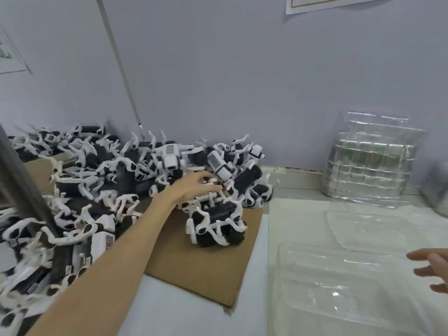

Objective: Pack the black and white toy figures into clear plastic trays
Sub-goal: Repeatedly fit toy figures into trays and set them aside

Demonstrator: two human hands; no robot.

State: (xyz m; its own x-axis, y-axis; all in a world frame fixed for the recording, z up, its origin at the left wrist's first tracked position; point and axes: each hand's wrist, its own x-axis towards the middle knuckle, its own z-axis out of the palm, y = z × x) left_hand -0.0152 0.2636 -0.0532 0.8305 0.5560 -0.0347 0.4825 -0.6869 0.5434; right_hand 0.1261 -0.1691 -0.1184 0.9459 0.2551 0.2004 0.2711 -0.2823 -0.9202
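Observation:
A big heap of black and white toy figures (101, 170) covers the left half of the table and a sheet of brown cardboard (201, 260). My left hand (194, 187) reaches into the heap's right side, fingers curled round one toy figure (211, 190). A small clump of figures (215, 224) lies just below that hand. A clear plastic tray (339, 287) lies on the white surface at the lower right, with another clear tray (388, 226) behind it. My right hand (431, 270) hovers at the right edge above the near tray, fingers spread and holding nothing.
A tall stack of clear trays (368, 163) leans against the grey wall at the back right. A dark metal post (21, 180) rises at the left. A thin pale rod (121, 66) leans on the wall behind the heap.

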